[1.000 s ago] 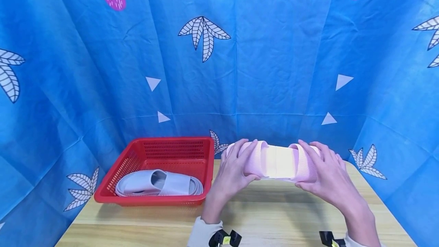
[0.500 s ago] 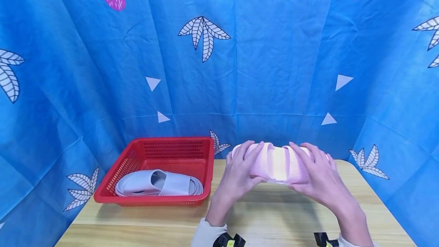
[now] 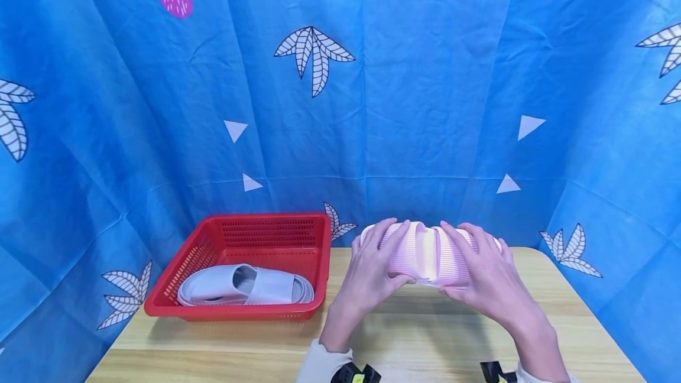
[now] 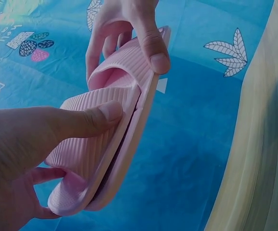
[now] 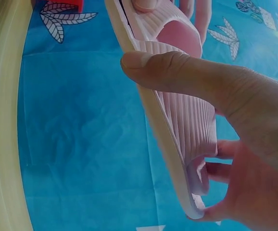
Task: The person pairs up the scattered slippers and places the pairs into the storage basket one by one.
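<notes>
Two pink slippers with ribbed straps, a left one (image 3: 402,256) and a right one (image 3: 452,260), are held above the table in the head view. They lie together lengthwise, with their straps close to each other. My left hand (image 3: 369,273) grips the left slipper (image 4: 76,156), thumb on its strap near the sole edge and fingers on the far side. My right hand (image 3: 495,279) grips the right slipper (image 5: 189,115) in the same way, its thumb across the sole edge. In the left wrist view a narrow dark gap runs between the overlapping soles.
Left of my hands, a red plastic basket (image 3: 234,312) stands on the wooden table (image 3: 223,350). Pale grey slippers (image 3: 272,286) lie inside it, overlapping. A blue patterned curtain (image 3: 415,105) hangs behind and at both sides.
My right hand has moved left with its slipper, and my left hand slightly right at first. The bare yellowish stretch between the two straps has narrowed to a thin strip.
</notes>
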